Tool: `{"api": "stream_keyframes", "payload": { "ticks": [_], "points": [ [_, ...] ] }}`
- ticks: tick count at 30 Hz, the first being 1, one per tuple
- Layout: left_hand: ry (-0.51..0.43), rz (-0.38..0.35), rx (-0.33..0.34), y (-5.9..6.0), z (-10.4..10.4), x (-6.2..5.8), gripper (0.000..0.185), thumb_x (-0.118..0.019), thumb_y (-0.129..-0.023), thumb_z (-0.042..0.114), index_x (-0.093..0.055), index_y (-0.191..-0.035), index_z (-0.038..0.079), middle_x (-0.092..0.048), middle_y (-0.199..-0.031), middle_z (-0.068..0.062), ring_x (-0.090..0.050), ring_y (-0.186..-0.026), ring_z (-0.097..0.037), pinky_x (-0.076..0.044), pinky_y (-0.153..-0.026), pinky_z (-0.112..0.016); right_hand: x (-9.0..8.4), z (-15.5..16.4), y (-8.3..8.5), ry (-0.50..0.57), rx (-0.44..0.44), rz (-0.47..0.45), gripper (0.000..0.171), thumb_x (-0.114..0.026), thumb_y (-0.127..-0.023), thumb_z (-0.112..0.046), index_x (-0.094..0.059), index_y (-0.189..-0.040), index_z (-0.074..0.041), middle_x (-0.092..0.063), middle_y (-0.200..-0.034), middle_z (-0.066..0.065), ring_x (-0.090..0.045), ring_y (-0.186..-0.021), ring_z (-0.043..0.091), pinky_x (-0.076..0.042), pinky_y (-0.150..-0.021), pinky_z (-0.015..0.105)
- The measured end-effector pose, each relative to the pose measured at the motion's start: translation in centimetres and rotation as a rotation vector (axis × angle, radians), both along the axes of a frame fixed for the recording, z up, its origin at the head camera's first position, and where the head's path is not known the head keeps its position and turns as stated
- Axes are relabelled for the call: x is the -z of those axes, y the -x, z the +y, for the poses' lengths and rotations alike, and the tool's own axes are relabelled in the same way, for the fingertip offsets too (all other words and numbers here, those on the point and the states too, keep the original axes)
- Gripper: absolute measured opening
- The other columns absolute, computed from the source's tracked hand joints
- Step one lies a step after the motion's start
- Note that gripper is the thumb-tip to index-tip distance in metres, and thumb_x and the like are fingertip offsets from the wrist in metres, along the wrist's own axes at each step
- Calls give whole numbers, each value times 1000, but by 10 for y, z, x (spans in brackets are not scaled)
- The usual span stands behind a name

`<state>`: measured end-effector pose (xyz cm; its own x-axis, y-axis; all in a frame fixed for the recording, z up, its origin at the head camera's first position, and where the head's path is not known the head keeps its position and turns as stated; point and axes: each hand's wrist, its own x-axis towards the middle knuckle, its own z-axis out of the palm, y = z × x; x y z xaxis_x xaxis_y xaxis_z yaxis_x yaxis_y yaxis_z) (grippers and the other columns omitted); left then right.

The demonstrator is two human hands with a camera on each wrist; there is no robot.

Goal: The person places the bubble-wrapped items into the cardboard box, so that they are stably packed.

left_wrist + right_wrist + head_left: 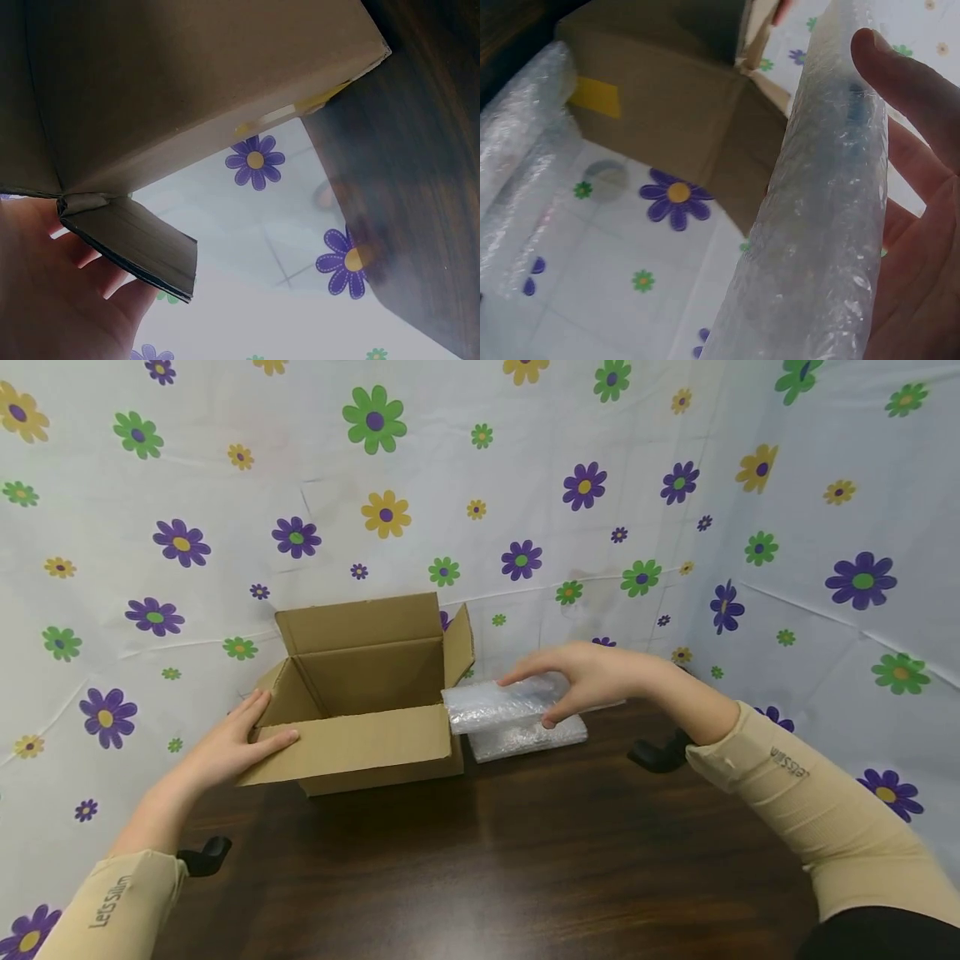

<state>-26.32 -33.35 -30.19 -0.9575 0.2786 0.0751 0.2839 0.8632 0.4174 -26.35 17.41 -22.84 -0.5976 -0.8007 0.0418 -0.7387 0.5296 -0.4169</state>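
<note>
An open cardboard box (382, 777) stands on the table with its flaps spread. My left hand (225, 743) grips the box at its front left corner, the thumb over the front flap (360, 743). In the left wrist view, the fingers (94, 277) pass behind a side flap (142, 244). To the right of the box, my right hand (588, 677) holds a flat bubble-wrapped package (480, 703) between thumb and fingers. Its left end is at the box's right front corner. What the wrap encloses cannot be made out. Another bubble-wrapped package (528, 742) lies beneath it on the table.
The dark wooden table (480, 877) extends in front of the box. A white cloth with printed flowers (450, 468) hangs close behind the box and along the right side. Yellow tape (596, 97) shows on the box in the right wrist view.
</note>
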Motion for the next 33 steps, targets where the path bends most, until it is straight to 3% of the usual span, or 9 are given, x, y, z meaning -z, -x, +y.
{"api": "stream_keyframes", "payload": {
  "ticks": [5, 12, 19, 33],
  "points": [
    [-3, -9, -4, 0, -1, 1, 96, -56, -94, 52, -3, -154, -1, 2, -158, -27, 2, -143, -47, -9, -105, -71, -15, -14, 3, 14, -29, -12, 66, -80, -82, -21, -52, -142, -26, -48, -144, -5, -39, -135, 20, -35, -107, 47],
    [-13, -6, 3, 1, -2, 2, 95, -56, -94, 50, -3, -153, -3, 2, -158, -28, 2, -143, -47, -8, -106, -70, -33, -38, 12, 29, -99, 39, 67, -80, -82, -24, -51, -142, -25, -50, -142, -9, -42, -132, 14, -36, -107, 40],
    [-17, -28, 16, 2, -3, 2, 95, -55, -95, 49, 0, -153, -3, 6, -157, -28, 7, -143, -46, -5, -107, -69, -56, -68, 21, 3, -89, 59, 66, -80, -81, -26, -52, -141, -27, -50, -140, -10, -45, -127, 14, -40, -102, 40],
    [-15, -44, 28, 2, -1, -1, 95, -54, -95, 48, 1, -152, -5, 7, -156, -30, 7, -142, -48, -5, -106, -70, -74, -122, 47, -28, -111, 43, 64, -79, -82, -27, -53, -140, -28, -50, -141, -10, -48, -127, 23, -38, -105, 38]
  ]
}}
